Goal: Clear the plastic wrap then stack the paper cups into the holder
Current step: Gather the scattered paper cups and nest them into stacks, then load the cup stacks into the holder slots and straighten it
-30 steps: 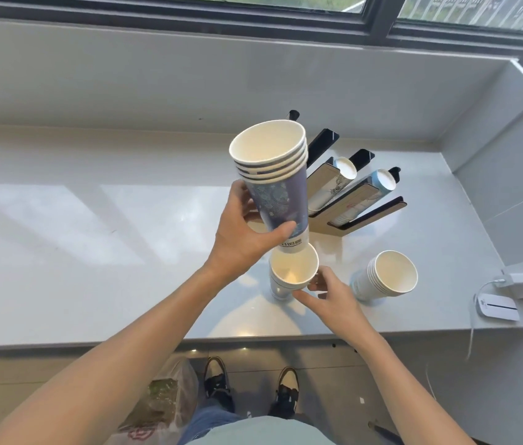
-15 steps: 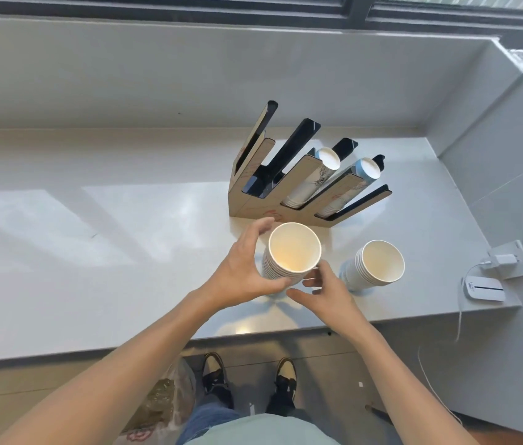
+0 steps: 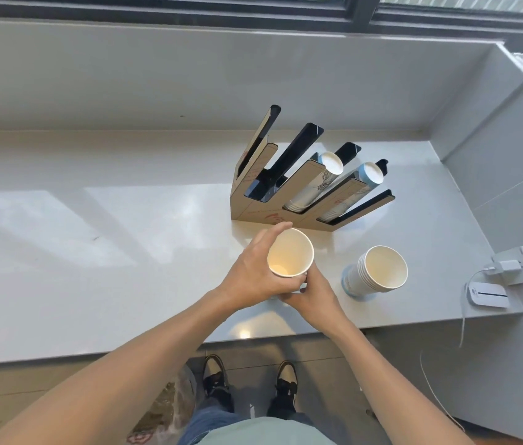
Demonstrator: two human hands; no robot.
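Bright window daylight glares off the counter (image 3: 125, 252); edges bend.

Red markings on the cup holder (image 3: 263, 216) are too blurred to read

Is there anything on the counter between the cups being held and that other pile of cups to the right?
No. In the head view, only bare counter separates the held cups from the other stack.

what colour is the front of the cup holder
Light brown, like cardboard or kraft, with faint red markings on the cup holder; its dividers look black. Head view.
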